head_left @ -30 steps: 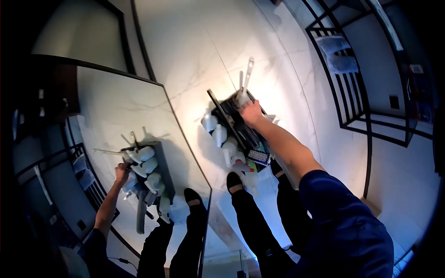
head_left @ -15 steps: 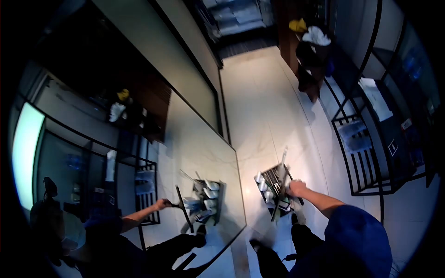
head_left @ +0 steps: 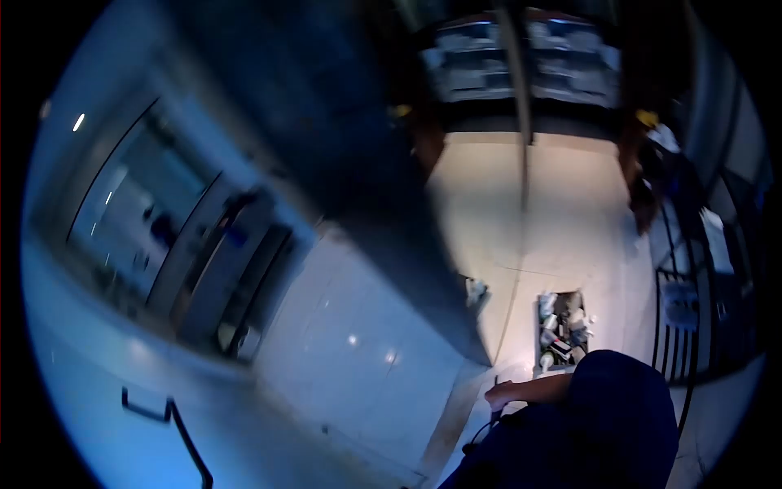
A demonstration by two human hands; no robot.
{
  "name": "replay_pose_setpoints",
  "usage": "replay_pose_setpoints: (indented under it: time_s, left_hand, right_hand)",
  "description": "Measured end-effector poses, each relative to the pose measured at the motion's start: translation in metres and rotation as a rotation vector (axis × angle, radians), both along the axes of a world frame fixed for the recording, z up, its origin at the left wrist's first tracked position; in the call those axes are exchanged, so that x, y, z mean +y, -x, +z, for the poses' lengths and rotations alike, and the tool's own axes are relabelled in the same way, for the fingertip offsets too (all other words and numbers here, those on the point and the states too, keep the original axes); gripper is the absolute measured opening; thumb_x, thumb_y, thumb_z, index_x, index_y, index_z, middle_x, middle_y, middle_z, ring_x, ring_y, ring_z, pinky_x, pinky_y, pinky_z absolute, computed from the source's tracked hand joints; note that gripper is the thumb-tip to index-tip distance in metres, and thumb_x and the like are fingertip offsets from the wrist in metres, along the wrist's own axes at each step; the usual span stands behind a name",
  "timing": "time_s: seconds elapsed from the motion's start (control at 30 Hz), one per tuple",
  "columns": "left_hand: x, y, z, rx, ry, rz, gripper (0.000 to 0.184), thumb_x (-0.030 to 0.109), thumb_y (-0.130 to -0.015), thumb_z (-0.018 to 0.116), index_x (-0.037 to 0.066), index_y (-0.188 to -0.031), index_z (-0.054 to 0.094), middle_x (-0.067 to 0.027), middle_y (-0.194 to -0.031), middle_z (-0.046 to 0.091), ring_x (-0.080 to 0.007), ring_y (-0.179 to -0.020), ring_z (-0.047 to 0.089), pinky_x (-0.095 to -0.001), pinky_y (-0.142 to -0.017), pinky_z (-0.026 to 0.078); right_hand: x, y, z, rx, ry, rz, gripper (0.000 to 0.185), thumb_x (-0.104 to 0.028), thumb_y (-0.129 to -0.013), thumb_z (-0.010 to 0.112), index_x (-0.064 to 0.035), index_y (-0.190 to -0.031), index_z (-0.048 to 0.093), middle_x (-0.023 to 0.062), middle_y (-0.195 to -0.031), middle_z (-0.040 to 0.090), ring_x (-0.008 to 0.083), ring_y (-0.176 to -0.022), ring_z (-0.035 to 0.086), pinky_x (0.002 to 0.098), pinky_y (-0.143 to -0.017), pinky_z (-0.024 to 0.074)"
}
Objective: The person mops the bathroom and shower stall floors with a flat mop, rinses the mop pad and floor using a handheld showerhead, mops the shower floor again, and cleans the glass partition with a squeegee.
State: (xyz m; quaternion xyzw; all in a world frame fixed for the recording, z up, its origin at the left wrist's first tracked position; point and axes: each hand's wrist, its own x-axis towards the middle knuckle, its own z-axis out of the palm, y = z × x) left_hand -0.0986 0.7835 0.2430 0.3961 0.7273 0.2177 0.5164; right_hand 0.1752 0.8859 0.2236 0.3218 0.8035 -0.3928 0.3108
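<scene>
My right hand [head_left: 503, 395] is low in the view, at the end of a dark blue sleeve. Its fingers are closed around the dark handle of a squeegee [head_left: 495, 416], seen almost edge-on and partly hidden by the hand. Just beyond my forearm stands a dark caddy [head_left: 538, 334] on the floor. White bottles [head_left: 550, 326] and other cleaning items fill it, too blurred to name one by one. My left hand is out of view.
A tall reflective panel [head_left: 521, 163] rises ahead, mirroring part of the room. Left of it runs a dark blurred partition [head_left: 366, 187]. A black slatted rack [head_left: 672, 326] stands at right. Shelves with folded white items [head_left: 570, 65] are at the back.
My view has swung left, showing a bluish tiled area. The right hand with the squeegee has come away from above the caddy, down and closer to my body.
</scene>
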Motion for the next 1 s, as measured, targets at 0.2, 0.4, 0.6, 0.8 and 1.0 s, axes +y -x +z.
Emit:
replay_pose_setpoints:
  time_s: [0.2, 0.4, 0.6, 0.8, 1.0]
  left_hand:
    - [-0.133, 0.066, -0.02, -0.157, 0.025, 0.329, 0.029, 0.024, -0.078, 0.054, 0.006, -0.101, 0.053, -0.0111, -0.096, 0.055, -0.026, -0.085, 0.053, -0.0377, -0.075, 0.042]
    - [-0.178, 0.106, -0.051, -0.25, 0.1, 0.51, 0.027, 0.024, -0.077, 0.053, 0.006, -0.098, 0.054, -0.0103, -0.093, 0.056, -0.0252, -0.082, 0.053, -0.0373, -0.072, 0.043]
    - [-0.126, 0.163, -0.08, -0.295, 0.122, 0.626, 0.025, 0.024, -0.077, 0.053, 0.006, -0.095, 0.055, -0.0095, -0.09, 0.057, -0.0245, -0.079, 0.054, -0.037, -0.07, 0.044]
    - [0.006, 0.282, -0.061, -0.253, 0.081, 0.727, 0.024, 0.025, -0.077, 0.052, 0.007, -0.092, 0.056, -0.0086, -0.087, 0.057, -0.0237, -0.076, 0.055, -0.0366, -0.067, 0.045]
    - [0.118, 0.421, -0.042, -0.193, 0.081, 0.844, 0.022, 0.025, -0.077, 0.052, 0.007, -0.089, 0.057, -0.0078, -0.084, 0.058, -0.0229, -0.073, 0.055, -0.0363, -0.064, 0.046]
  right_hand:
    - [-0.014, 0.188, -0.006, 0.113, 0.079, 0.017, 0.032, -0.033, -0.071, 0.057, -0.0042, -0.085, 0.064, 0.0088, -0.067, 0.063, 0.0213, -0.059, 0.059, 0.036, -0.052, 0.0456]
    - [0.037, 0.268, 0.081, 0.107, 0.65, -0.55, 0.029, -0.027, -0.078, 0.062, -0.0106, -0.102, 0.059, 0.0016, -0.076, 0.062, 0.0083, -0.062, 0.058, 0.0208, -0.048, 0.0421]
    - [0.136, 0.289, 0.1, 0.304, 0.727, -0.786, 0.027, -0.011, -0.073, 0.064, -0.0047, -0.099, 0.058, 0.006, -0.079, 0.062, 0.0131, -0.072, 0.06, 0.0224, -0.057, 0.0469]
    - [0.264, 0.356, 0.038, 0.171, 0.979, -0.95, 0.024, 0.004, -0.072, 0.059, 0.0018, -0.096, 0.057, 0.0099, -0.087, 0.062, 0.0183, -0.082, 0.059, 0.0302, -0.068, 0.0498]
    - [0.352, 0.493, 0.094, 0.28, 1.007, -0.871, 0.037, 0.001, -0.076, 0.059, -0.0085, -0.111, 0.052, 0.003, -0.103, 0.059, 0.0167, -0.095, 0.057, 0.0328, -0.07, 0.0459]
